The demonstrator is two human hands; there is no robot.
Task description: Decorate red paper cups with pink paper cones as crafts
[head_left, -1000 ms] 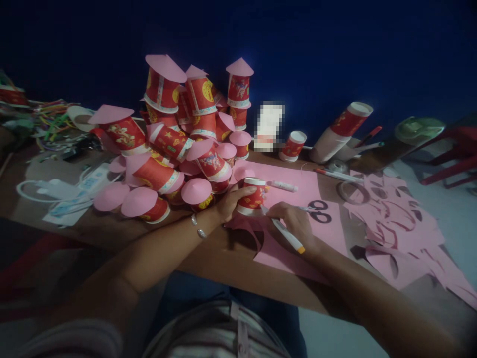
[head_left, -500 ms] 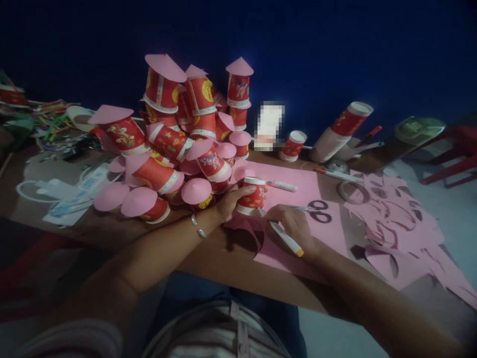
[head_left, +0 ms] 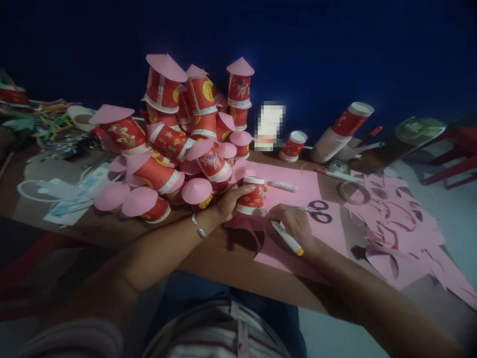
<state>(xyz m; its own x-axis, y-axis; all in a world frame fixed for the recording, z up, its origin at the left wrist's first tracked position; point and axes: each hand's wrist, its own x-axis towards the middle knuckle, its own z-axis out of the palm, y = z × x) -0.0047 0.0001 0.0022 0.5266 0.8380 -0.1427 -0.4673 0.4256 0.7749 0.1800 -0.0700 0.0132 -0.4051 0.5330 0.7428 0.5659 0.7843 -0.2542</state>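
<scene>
My left hand [head_left: 230, 203] is closed around the left side of a red paper cup [head_left: 251, 195] with a white rim and printed figures. The cup stands on pink paper [head_left: 278, 253]. In my right hand [head_left: 292, 223] is a white marker [head_left: 286, 238] with an orange end, its front part close to the base of the cup; the tip is hidden by my fingers. Black-handled scissors [head_left: 319, 211] lie just beyond my right hand, partly covered by it. A white glue-stick-like tube [head_left: 284, 186] rests on the paper behind the cup.
Several red cups with pink cone tops [head_left: 166, 82] are piled at left. A tilted cup stack [head_left: 343, 132], a single cup [head_left: 293, 146] and a tape roll [head_left: 354, 192] are at the back right. Pink paper scraps [head_left: 406, 228] cover the right side. A white cable [head_left: 55, 186] lies far left.
Almost nothing differs. The view has shifted very slightly, and both hands keep their hold on the cup and the marker in about the same place.
</scene>
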